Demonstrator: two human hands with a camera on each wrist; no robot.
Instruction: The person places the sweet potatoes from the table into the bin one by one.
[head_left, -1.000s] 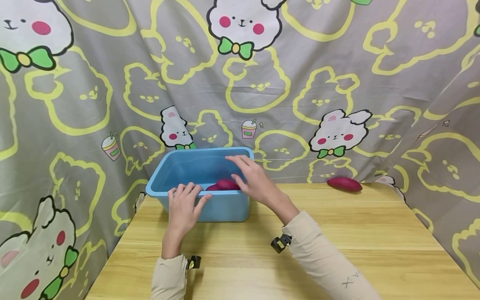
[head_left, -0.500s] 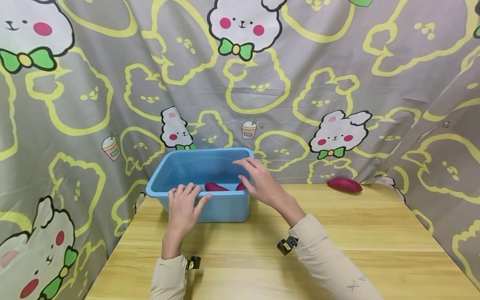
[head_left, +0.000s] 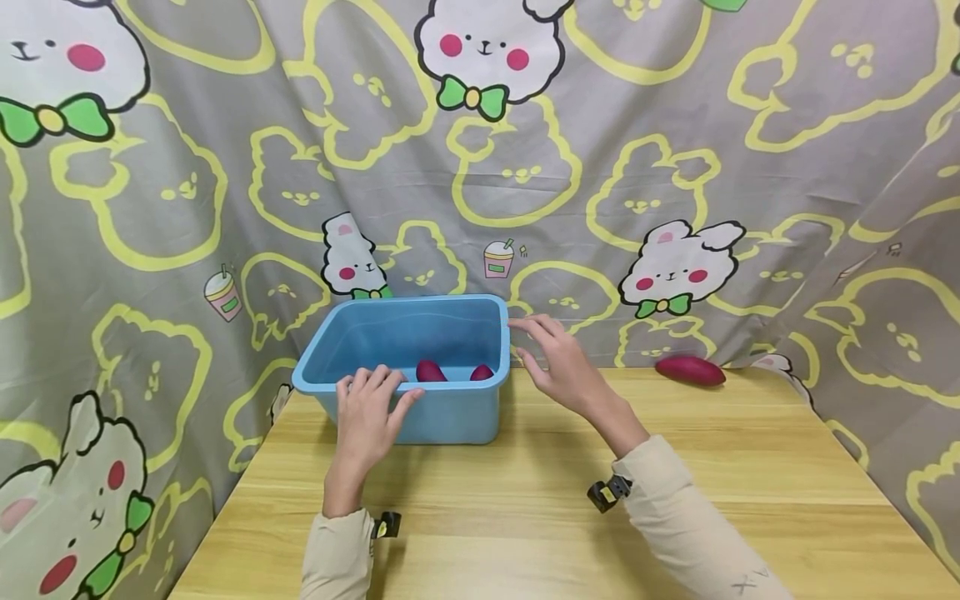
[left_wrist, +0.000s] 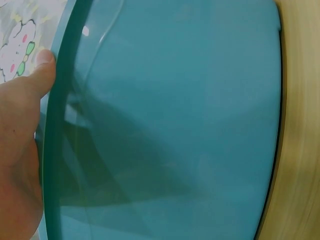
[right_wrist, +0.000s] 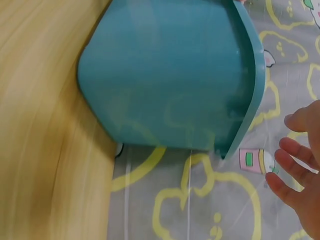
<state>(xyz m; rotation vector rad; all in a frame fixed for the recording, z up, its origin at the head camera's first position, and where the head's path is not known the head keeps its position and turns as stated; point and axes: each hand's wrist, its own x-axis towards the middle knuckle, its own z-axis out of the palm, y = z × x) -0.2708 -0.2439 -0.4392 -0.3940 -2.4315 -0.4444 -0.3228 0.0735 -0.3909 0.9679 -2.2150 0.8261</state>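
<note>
A blue plastic bin (head_left: 450,417) stands on the wooden table. My left hand (head_left: 365,425) holds its front rim, fingers bent over the edge and thumb spread to the right; the left wrist view also shows that hand (left_wrist: 20,130) at the rim. Inside the bin, two purple sweet potatoes (head_left: 430,372) lie apart, partly hidden by the front wall. Just right of the bin's right rim, my right hand (head_left: 564,368) hovers with loose fingers and nothing in it. The right wrist view has the same hand (right_wrist: 307,160) apart from the bin.
Another purple sweet potato (head_left: 691,371) lies at the table's back right edge, against the curtain. The grey patterned curtain (head_left: 555,192) hangs behind and on both sides. Bare wooden table (head_left: 720,467) stretches to the right of the bin.
My right hand has moved right, out of the bin and past its right rim. The sweet potatoes inside have separated and shifted. My left hand has stayed on the front rim.
</note>
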